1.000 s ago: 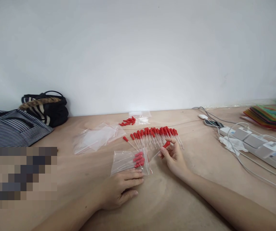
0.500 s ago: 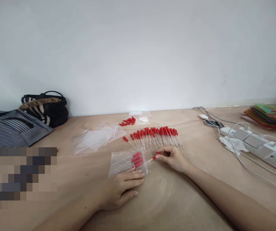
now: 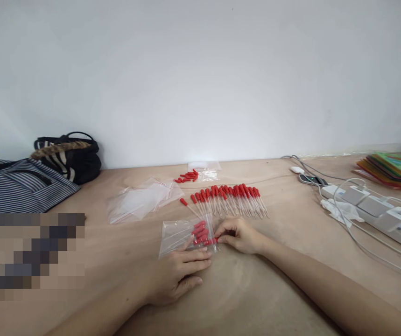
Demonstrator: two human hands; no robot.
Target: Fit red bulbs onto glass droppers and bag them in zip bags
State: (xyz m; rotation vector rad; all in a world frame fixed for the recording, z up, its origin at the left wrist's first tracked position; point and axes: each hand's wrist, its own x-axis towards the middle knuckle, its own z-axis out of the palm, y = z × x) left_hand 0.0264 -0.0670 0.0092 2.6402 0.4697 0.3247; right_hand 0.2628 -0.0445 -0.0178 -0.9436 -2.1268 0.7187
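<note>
The clear zip bag (image 3: 171, 229) lies flat on the table (image 3: 242, 294), its long axis running left to right and its mouth at the right end. Inside, red bulbs (image 3: 200, 229) gather at the mouth end, their pale stems running left.

Right hand (image 3: 242, 237): at the mouth, thumb and forefinger pinched nearly together on the bulb end of one dropper (image 3: 211, 241). The dropper lies directly left of these fingertips, its axis roughly left to right, the bulb at the right end. Its stem is not distinguishable among the others, so its depth within the bag cannot be confirmed.

Left hand (image 3: 177, 275): palm down, fingers extended and slightly parted, gripping nothing, fingertips at the bag's near edge. The right hand is the nearer to the dropper, being in contact; the left fingertips sit just to its near side.

Beyond the bag, a row of red-topped droppers (image 3: 237, 191) fans out; flat bags (image 3: 137, 200) lie far left of it.
</note>
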